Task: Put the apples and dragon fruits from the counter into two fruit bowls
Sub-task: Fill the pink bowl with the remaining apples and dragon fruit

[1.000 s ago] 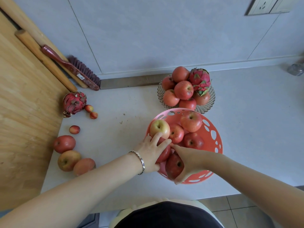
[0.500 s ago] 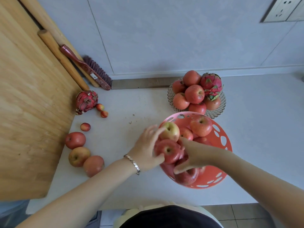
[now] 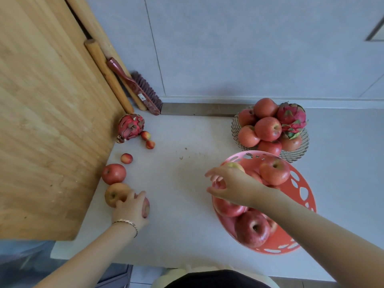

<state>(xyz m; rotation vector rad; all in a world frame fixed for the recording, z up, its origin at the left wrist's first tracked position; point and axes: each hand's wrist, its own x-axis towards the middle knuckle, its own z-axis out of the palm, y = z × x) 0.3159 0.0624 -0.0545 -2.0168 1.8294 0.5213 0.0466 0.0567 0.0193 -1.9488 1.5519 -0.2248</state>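
My left hand (image 3: 131,210) closes over a reddish apple (image 3: 145,207) on the counter at the left. A yellowish apple (image 3: 113,194) and a red apple (image 3: 113,173) lie just beyond it. My right hand (image 3: 230,186) hovers with fingers spread over the left rim of the pink plastic bowl (image 3: 299,190), which holds several apples. Behind it the wire bowl (image 3: 297,155) carries several apples and a dragon fruit (image 3: 292,117). Another dragon fruit (image 3: 130,126) sits by the wooden board.
A large wooden board (image 3: 47,121) leans along the left. Rolling pins (image 3: 108,75) and a red brush (image 3: 135,88) rest against the wall. Three tiny red fruits (image 3: 126,158) lie near the counter dragon fruit. The counter's front edge (image 3: 187,267) is close to me.
My left hand left the pink bowl and moved left onto a counter apple. My right hand let go of the bowl's apples and lifted over the rim. The view shifted left.
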